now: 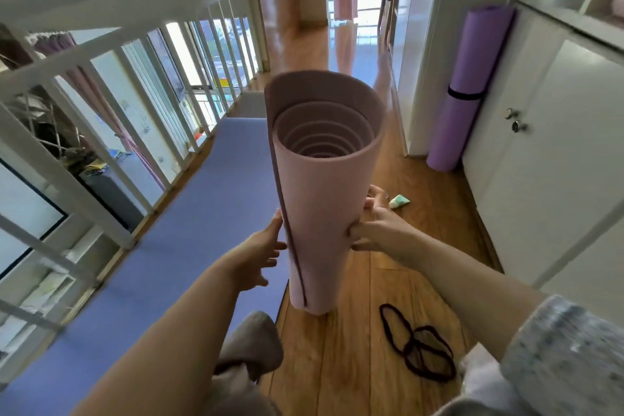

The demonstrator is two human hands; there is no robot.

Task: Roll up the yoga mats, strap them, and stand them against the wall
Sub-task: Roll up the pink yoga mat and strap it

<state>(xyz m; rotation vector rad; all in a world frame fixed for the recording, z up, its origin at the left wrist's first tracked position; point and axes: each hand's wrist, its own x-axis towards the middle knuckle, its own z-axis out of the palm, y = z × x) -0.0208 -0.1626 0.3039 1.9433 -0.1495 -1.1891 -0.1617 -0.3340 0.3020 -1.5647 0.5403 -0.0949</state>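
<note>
hands are on a rolled pink mat (324,199) that stands up tall between them, with its bottom end on the wood floor (354,365). the right hand (371,223) holds the roll: its thumb is pressed on the front and its fingers go round the far side. the left hand (266,243) is at the other side of the roll, fingers straight and spread out, tips by the mat's loose edge. it grips nothing. from where i stand i can look down into the top of the roll and see its rings, loose and wide. left of the left hand a blue mat (169,230) lies flat on the floor, and past it runs a white railing (101,84). under the right arm some dark bands (418,344) lie on the floor, near the roll but not touching it. just past the right hand is a small pale green tube (399,202). far beyond the right hand a purple mat (469,54) stands rolled up against a white cupboard (540,162), with a dark strap (467,95) round its middle.
</note>
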